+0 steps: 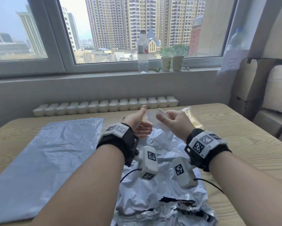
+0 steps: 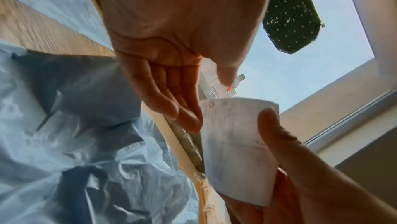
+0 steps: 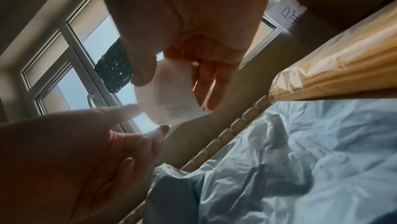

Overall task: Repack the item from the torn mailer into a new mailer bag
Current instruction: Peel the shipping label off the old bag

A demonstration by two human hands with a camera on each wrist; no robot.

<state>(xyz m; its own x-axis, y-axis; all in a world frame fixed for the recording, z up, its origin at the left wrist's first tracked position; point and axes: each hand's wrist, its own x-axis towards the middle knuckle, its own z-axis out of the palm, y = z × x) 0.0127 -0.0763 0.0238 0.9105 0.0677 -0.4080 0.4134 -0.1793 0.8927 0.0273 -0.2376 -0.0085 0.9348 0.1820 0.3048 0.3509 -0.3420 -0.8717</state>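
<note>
My right hand pinches a white paper slip between thumb and fingers, raised above the table. My left hand is beside it, fingers straight and thumb up, its fingertips at the slip's edge. Below both hands lies the crumpled silver torn mailer, ripped at its near end. A flat grey new mailer lies to the left. A yellow item in clear plastic rests on the table behind my right hand, also in the right wrist view.
The wooden table extends right. On the windowsill stand a water bottle and two paper cups. A radiator runs behind the table. Cardboard boxes are stacked at the right.
</note>
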